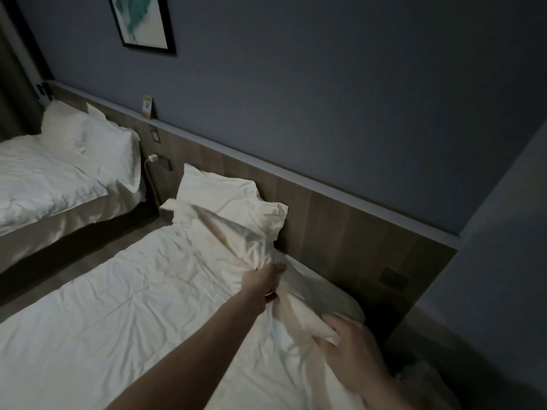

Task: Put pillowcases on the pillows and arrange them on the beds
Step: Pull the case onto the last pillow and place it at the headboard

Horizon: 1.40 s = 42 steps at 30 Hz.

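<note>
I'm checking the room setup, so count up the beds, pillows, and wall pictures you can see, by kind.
Beds: 2, far bed and near bed
Pillows: 4, two on the far bed, one against the near headboard, one gripped by the left hand and right hand at
Framed pictures: 1
Total: 7

Head view, looking down, close over near bed [118,321]

The near bed [124,306] is covered by a wrinkled white sheet, with a pillow [225,199] at its head. Two pillows [97,143] are set on the far bed [44,184].
</note>
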{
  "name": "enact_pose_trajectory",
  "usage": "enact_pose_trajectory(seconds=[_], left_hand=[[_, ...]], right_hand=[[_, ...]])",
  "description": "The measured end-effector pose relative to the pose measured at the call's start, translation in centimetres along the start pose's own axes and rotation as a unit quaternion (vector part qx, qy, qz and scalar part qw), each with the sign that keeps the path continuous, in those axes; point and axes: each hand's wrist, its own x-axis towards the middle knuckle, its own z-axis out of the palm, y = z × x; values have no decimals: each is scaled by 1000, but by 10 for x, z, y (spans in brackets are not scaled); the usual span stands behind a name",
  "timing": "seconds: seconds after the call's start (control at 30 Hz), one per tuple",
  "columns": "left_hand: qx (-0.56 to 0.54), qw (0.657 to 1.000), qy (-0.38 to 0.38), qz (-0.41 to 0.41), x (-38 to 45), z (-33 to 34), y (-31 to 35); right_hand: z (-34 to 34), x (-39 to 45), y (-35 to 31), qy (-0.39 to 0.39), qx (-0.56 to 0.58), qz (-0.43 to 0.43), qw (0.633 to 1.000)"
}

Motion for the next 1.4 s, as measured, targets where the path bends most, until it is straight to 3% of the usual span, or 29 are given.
enact_pose_trajectory(seconds=[0.17, 0.27, 0.37, 0.5, 0.57, 0.63, 0.7, 0.77, 0.83, 1.0, 1.03, 1.1, 1.2, 1.27, 1.33, 1.4], left_hand=[[185, 981, -24, 56, 5, -15, 6], [235, 969, -22, 80, 17, -21, 1], [296, 949, 32, 108, 34, -32, -4], [278, 952, 100, 78, 58, -58, -4], [382, 897, 145, 170, 68, -82, 3], [495, 805, 136, 298, 64, -105, 17], [620, 690, 6, 374, 50, -109, 34], [722, 588, -139, 338, 29, -87, 41], [766, 514, -199, 331, 14, -53, 35], [761, 470, -163, 415, 9, 3, 28], [758, 473, -152, 422, 9, 6, 31], [716, 533, -127, 433, 12, 9, 33], [574, 704, -104, 406, 14, 16, 25], [465, 790, -96, 388, 12, 23, 18], [389, 848, -59, 354, 10, 29, 15], [357, 874, -1, 331, 11, 31, 15]], right_hand=[[-1, 1, 28, 41, 34, -34, 998], [1, 2, 35, 69, 39, -70, 994], [3, 2, 26, 65, 13, -111, 992], [12, -1, 25, 19, -3, -160, 987], [9, 0, 39, 21, -25, -186, 982], [-5, 3, 58, 53, -62, -248, 965], [-24, 13, 74, 94, -94, -316, 940], [-45, 28, 76, 103, -111, -364, 919], [-61, 48, 65, 88, -129, -408, 900], [-95, 98, 48, 53, -171, -439, 880], [-99, 105, 50, 60, -184, -420, 887], [-104, 120, 51, 93, -187, -360, 909], [-103, 125, 49, 173, -122, -247, 946], [-95, 114, 49, 207, -99, -154, 961], [-80, 95, 44, 185, -48, -37, 981], [-66, 76, 29, 83, 122, 77, 986]])
